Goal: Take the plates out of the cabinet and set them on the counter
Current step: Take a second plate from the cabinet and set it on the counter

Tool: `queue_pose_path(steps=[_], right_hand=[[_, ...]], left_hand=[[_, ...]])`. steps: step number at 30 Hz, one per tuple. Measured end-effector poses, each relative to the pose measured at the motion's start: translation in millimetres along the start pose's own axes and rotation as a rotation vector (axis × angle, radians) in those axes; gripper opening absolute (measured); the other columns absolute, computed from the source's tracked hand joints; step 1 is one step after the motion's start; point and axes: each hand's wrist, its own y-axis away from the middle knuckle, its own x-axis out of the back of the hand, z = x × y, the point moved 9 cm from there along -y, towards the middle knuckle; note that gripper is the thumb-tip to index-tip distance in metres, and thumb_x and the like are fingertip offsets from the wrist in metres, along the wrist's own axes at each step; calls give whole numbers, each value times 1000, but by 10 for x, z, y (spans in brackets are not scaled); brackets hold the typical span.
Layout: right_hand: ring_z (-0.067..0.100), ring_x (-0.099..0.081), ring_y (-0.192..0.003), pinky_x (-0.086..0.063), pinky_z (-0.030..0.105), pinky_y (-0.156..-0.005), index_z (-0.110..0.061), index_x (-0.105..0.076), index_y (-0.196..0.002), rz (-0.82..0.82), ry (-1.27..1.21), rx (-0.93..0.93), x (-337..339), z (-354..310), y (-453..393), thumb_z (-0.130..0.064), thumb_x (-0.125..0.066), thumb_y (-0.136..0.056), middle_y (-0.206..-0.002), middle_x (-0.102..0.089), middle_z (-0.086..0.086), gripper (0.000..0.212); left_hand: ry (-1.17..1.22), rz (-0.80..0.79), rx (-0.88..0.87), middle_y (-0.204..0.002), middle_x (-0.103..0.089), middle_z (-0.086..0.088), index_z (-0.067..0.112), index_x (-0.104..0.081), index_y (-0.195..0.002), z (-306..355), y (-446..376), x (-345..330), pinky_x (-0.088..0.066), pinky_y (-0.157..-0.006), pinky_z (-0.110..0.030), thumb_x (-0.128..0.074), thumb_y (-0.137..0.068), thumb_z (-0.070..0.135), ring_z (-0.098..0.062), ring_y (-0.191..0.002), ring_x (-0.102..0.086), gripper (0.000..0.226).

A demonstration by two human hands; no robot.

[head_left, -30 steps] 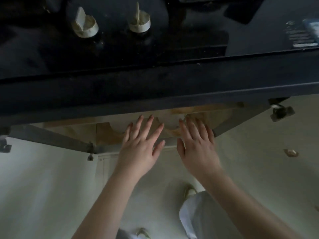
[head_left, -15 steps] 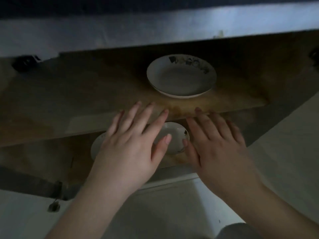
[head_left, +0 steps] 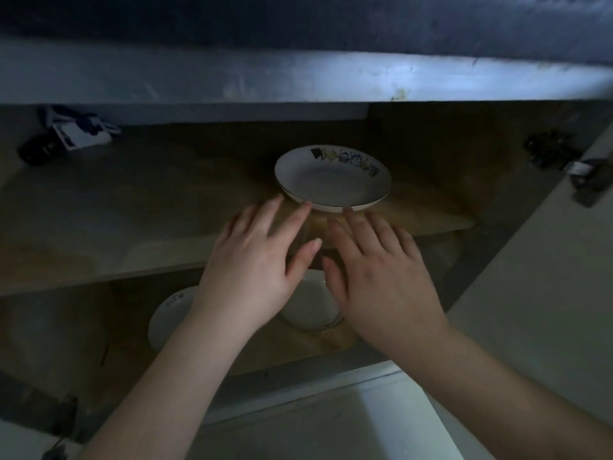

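Observation:
A white plate [head_left: 332, 179] with a coloured pattern on its far rim sits on the upper wooden shelf [head_left: 132, 207] of the open cabinet. My left hand [head_left: 255, 263] and my right hand [head_left: 374, 277] are both flat, fingers apart, palms down, with fingertips at the plate's near rim; neither hand holds anything. On the lower shelf lies another white plate [head_left: 166, 317], mostly hidden under my left forearm, and a white dish [head_left: 308, 303] shows between my hands.
The counter's underside [head_left: 298, 74] runs across the top. Door hinges sit at the left [head_left: 66, 131] and right [head_left: 564, 154]. An open white cabinet door [head_left: 547, 293] stands at the right. The cabinet's lower white frame [head_left: 315, 426] is below my arms.
My view has dropped from the stove top down into the cabinet. Both hands have moved forward from the lower shelf's edge up to the upper plate's near rim.

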Motion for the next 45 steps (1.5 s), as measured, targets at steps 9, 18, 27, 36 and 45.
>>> queue_pose_path(steps=[9, 18, 27, 36, 45], right_hand=[[24, -38, -138, -35, 38, -109, -24, -35, -146, 58, -264, -91, -104, 77, -246, -43, -37, -98, -155, -34, 3, 52], [-14, -60, -88, -53, 11, -72, -39, -46, -135, 142, -1282, -589, -336, 825, -315, -31, -51, -94, -111, -57, -23, 41], [20, -57, -110, -47, 33, -90, -16, -36, -146, 98, -2029, -848, -663, 903, -398, -39, -44, -99, -132, -54, 12, 53], [23, -57, -110, -50, 39, -91, -14, -52, -121, 22, -2078, -887, -728, 926, -494, -29, -44, -100, -114, -59, 7, 28], [18, -64, -97, -55, 31, -85, -14, -60, -95, 39, -1962, -903, -687, 1026, -459, -17, -47, -100, -102, -66, 8, 14]], left_hand=[[565, 119, 324, -135, -53, 4, 44, -19, -149, -520, -490, -122, -38, -57, -16, -44, -96, 53, -11, -100, -61, 60], [1310, -49, 895, -100, -68, -11, 20, -46, -137, -661, -746, -578, -55, -58, -27, -52, -99, 28, -20, -83, -71, 39], [1246, -148, 895, -106, -64, -16, 17, -50, -130, -580, -939, -629, -54, -43, -21, -50, -101, 27, -22, -80, -70, 31], [1155, -105, 819, -94, -61, -9, 12, -46, -133, -630, -1017, -649, -56, -44, -22, -50, -100, 11, -20, -78, -68, 34], [1129, -20, 814, -117, -63, -16, 13, -46, -138, -709, -820, -501, -59, -50, -25, -58, -95, 11, -22, -84, -72, 44]])
